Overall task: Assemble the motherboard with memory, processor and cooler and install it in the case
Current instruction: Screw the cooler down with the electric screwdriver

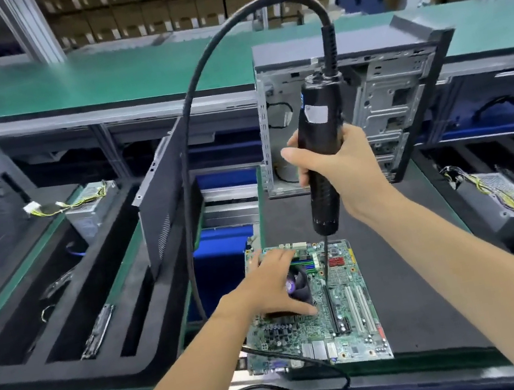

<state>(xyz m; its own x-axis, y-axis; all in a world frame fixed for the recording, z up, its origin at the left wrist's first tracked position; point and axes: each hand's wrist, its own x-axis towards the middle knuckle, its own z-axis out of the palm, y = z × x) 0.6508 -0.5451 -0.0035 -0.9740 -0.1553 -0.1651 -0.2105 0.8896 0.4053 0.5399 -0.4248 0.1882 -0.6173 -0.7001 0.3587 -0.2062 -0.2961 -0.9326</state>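
Note:
A green motherboard lies flat on the dark mat near the bench's front edge. A black cooler with a fan sits on it. My left hand lies over the cooler with fingers spread, pressing it down. My right hand grips a black electric screwdriver held upright. Its bit points down at the board just right of the cooler. An open metal computer case stands upright behind the board.
The screwdriver's thick cable arcs up and over to the left. A black side panel stands left of the board. Foam trays at the left hold parts and a power supply. Another power supply lies at the right.

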